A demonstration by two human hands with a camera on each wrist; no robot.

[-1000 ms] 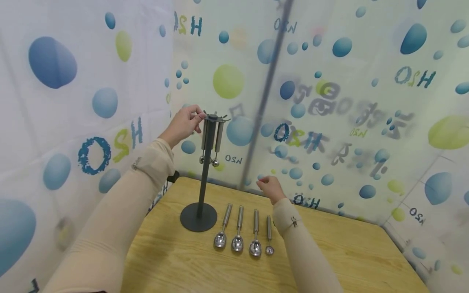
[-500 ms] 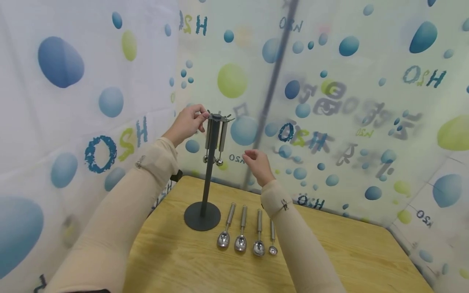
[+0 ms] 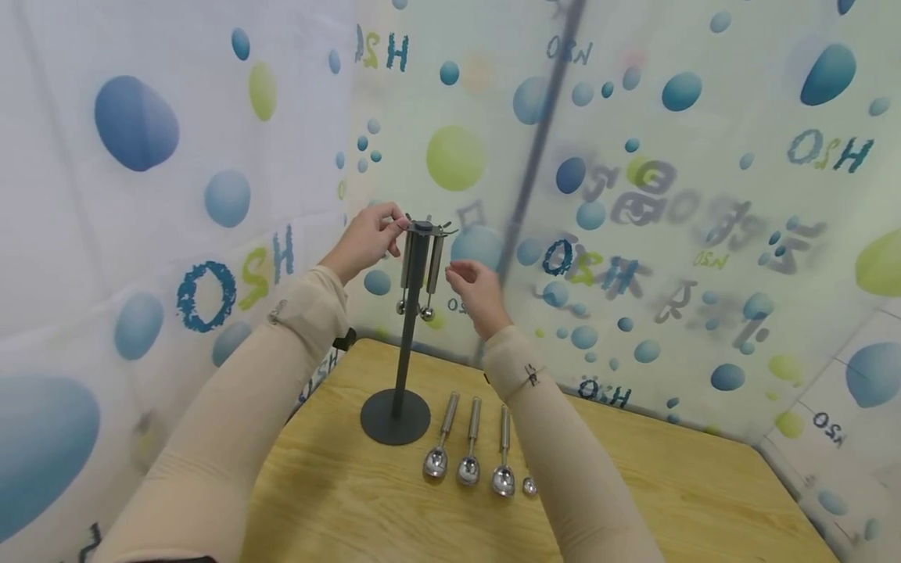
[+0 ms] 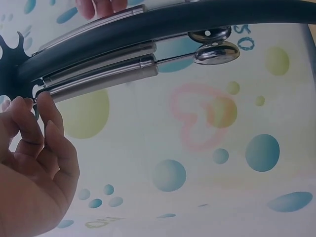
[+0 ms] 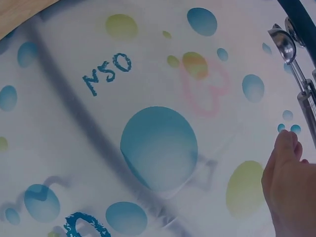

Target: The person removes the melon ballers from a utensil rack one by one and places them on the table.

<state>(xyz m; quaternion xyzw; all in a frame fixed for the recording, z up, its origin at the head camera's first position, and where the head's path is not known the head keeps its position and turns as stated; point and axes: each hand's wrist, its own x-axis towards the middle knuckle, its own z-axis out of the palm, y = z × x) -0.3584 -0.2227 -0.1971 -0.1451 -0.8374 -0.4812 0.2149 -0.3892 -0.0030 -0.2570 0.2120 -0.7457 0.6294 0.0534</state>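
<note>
A dark metal utensil stand [image 3: 403,356] rises from its round base, with hooks at the top and metal scoops hanging from it. My left hand [image 3: 366,238] is at the left of the hook ring; in the left wrist view its thumb and finger pinch the handle end of a hanging scoop [image 4: 103,79], right at the hook. Another scoop [image 3: 435,266] hangs on the right side of the stand. Beside that handle, my right hand [image 3: 479,293] is raised with bent fingers, holding nothing; in the right wrist view a gap shows between fingertips and handle.
Three larger scoops lie side by side on the wooden table [image 3: 633,469], right of the base: the left one [image 3: 436,461], the middle one [image 3: 469,469] and the right one [image 3: 503,478]. A smaller scoop [image 3: 529,487] is partly covered by my right sleeve. Printed curtains [image 3: 633,313] enclose the table.
My right hand has risen from above the table and moved left to beside the hanging scoops. My left hand stays at the hook ring. The head view has shifted slightly.
</note>
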